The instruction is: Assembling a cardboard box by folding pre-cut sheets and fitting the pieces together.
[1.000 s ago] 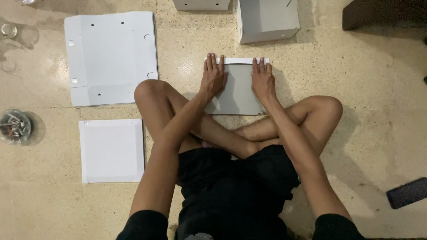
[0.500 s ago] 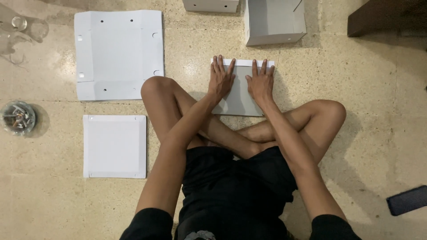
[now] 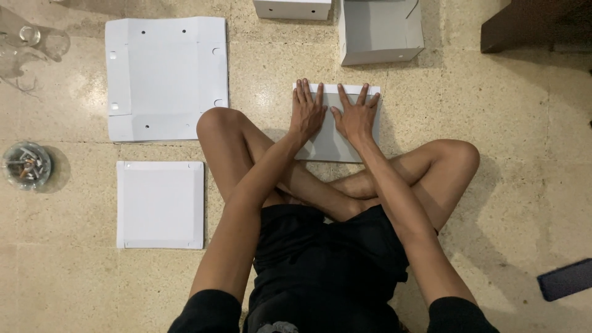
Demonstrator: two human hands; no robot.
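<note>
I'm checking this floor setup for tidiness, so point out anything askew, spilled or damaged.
Nothing looks spilled or damaged. Both hands, left and right, press flat on a grey card. The large sheet and the square sheet lie flat and roughly square to the tiles. The ashtray stands upright, with its contents inside.

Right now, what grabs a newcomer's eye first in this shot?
Both hands pressed flat, side by side, on a white folded cardboard sheet on the floor ahead of the crossed legs: left hand, right hand, fingers spread. To the left lie a large unfolded box blank and, nearer the person, a smaller square panel. An assembled white box stands at the top, beyond the hands.
</note>
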